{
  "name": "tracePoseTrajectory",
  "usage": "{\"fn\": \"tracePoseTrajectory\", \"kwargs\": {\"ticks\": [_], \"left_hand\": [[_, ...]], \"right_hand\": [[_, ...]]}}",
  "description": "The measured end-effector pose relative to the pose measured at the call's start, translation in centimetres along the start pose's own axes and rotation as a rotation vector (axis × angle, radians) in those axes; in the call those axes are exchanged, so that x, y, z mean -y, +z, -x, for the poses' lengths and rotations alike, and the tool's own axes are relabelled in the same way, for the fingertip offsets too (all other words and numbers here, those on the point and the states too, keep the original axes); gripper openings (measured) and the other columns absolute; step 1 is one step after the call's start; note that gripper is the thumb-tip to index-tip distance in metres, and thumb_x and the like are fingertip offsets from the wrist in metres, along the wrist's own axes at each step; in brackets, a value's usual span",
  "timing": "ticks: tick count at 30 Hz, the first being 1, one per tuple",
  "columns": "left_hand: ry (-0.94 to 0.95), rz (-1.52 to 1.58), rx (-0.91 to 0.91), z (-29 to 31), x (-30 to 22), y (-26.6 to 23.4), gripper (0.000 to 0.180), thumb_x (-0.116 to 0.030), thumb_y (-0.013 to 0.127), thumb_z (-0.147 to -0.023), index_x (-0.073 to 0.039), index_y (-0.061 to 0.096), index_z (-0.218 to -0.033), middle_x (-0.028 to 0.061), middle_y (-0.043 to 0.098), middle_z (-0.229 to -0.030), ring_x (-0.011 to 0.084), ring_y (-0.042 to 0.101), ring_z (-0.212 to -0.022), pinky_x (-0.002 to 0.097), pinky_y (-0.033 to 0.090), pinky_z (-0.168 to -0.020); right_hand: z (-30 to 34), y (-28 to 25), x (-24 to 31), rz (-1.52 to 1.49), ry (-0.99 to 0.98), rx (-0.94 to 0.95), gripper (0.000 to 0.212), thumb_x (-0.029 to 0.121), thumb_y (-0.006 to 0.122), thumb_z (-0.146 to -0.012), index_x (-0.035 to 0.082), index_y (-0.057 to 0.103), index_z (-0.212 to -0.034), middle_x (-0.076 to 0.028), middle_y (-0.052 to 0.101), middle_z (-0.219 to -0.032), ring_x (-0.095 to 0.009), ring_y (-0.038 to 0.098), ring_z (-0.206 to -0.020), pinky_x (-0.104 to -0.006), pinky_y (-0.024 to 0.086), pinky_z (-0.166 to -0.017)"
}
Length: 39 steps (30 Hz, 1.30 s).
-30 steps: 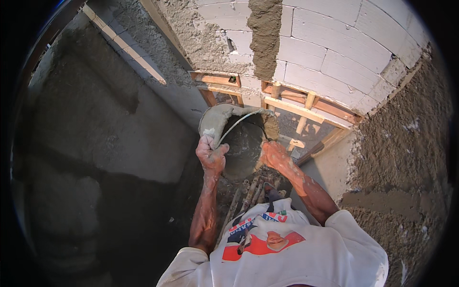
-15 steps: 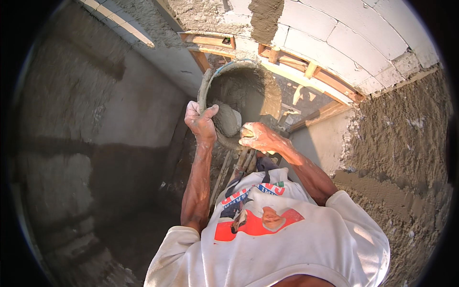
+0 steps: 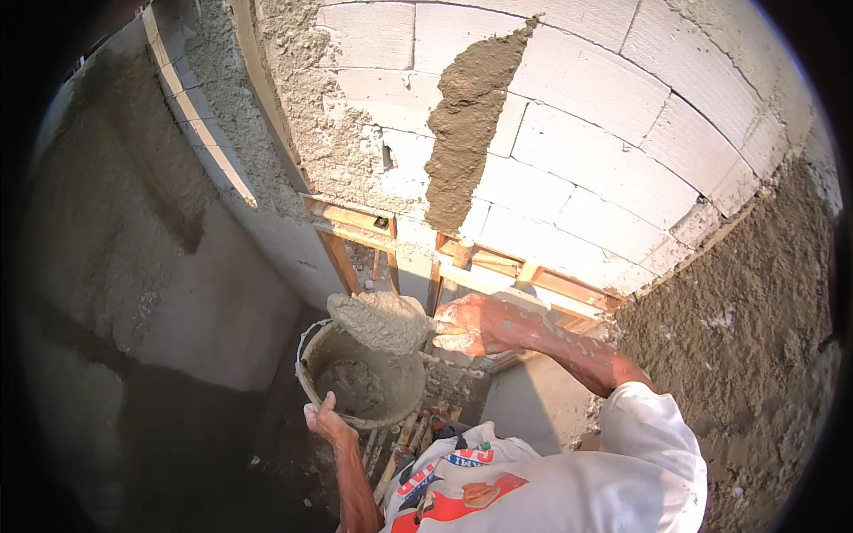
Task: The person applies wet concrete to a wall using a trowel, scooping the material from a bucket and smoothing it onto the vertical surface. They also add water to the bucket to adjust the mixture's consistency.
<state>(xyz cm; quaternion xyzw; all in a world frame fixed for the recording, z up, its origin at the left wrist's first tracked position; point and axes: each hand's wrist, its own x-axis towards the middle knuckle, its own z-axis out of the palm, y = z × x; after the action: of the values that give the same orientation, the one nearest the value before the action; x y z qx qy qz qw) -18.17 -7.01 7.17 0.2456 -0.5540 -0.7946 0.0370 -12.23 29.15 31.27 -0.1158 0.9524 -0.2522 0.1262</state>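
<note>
My left hand (image 3: 330, 421) is closed on the near left rim of a round bucket (image 3: 410, 391) with wet grey mortar (image 3: 355, 377) inside. Above the bucket's far side, my right hand (image 3: 477, 326) grips a trowel (image 3: 419, 311) by its handle. A thick heap of mortar (image 3: 378, 322) lies on the trowel and hides most of its blade. Ahead stands a white block wall (image 3: 586, 160), with one rough upright strip of fresh mortar (image 3: 469, 124) stuck on it.
Rough grey plaster covers the right wall (image 3: 729, 355). Below the blocks runs a wooden frame (image 3: 506, 266) with openings. A smoother plastered wall (image 3: 222, 302) stands on the left, partly in shadow. Wooden slats (image 3: 391, 462) show under the bucket.
My right hand has lifted the trowel, loaded with mortar, out of the bucket. My left hand and the bucket sit lower in view, and more of the block wall shows.
</note>
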Motion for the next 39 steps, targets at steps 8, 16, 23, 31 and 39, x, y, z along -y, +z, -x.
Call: {"fn": "tracePoseTrajectory", "kwargs": {"ticks": [8, 16, 23, 31, 39], "left_hand": [[-0.009, -0.479, -0.44, -2.4, 4.8, -11.0, 0.078, 0.003, 0.069, -0.083, 0.016, 0.039, -0.153, 0.0357, 0.05, -0.152, 0.0416, 0.061, -0.131, 0.0472, 0.047, -0.11], [-0.115, -0.507, -0.574, 2.6, 1.7, -7.0, 0.079, 0.005, 0.066, -0.081, 0.018, 0.038, -0.153, 0.0326, 0.054, -0.148, 0.0381, 0.063, -0.126, 0.0434, 0.049, -0.106], [-0.087, -0.33, -0.282, -0.5, 4.7, -4.9, 0.069, 0.009, 0.066, -0.073, 0.014, 0.045, -0.138, 0.0223, 0.057, -0.134, 0.0331, 0.061, -0.117, 0.0406, 0.047, -0.102], [-0.011, -0.187, 0.316, -1.4, 1.9, 4.6, 0.041, 0.012, 0.068, -0.068, 0.004, 0.068, -0.108, 0.0013, 0.067, -0.1, 0.0131, 0.06, -0.089, 0.0285, 0.049, -0.082], [0.248, -0.154, 0.633, 1.7, -6.6, 11.0, 0.037, 0.011, 0.069, -0.065, -0.013, 0.042, -0.075, -0.0066, 0.041, -0.078, 0.0067, 0.038, -0.071, 0.0242, 0.04, -0.066]], "right_hand": [[-2.9, -28.2, -2.3, -0.801, 0.132, 0.081, 0.025, 0.018, 0.074, -0.097, -0.007, 0.072, -0.101, -0.006, 0.062, -0.06, -0.01, 0.056, -0.039, -0.026, 0.037, -0.028], [6.9, -47.2, -7.0, 0.107, 0.285, -0.945, 0.039, 0.046, 0.058, -0.107, 0.009, 0.063, -0.094, 0.008, 0.049, -0.054, 0.0, 0.046, -0.036, -0.0154, 0.037, -0.028], [4.9, -23.5, -13.6, -0.517, 0.43, -0.508, 0.041, 0.039, 0.058, -0.104, 0.0, 0.071, -0.097, 0.004, 0.052, -0.051, -0.006, 0.047, -0.035, -0.0227, 0.042, -0.034], [0.8, 19.3, -8.9, -0.114, 0.033, -0.283, 0.029, 0.014, 0.061, -0.095, -0.004, 0.062, -0.118, -0.017, 0.069, -0.091, -0.028, 0.073, -0.075, -0.0394, 0.06, -0.063], [-4.8, 22.6, -3.9, 0.463, 0.359, -0.36, 0.041, 0.01, 0.066, -0.087, -0.001, 0.064, -0.127, -0.025, 0.065, -0.115, -0.039, 0.072, -0.098, -0.0466, 0.062, -0.073]]}}
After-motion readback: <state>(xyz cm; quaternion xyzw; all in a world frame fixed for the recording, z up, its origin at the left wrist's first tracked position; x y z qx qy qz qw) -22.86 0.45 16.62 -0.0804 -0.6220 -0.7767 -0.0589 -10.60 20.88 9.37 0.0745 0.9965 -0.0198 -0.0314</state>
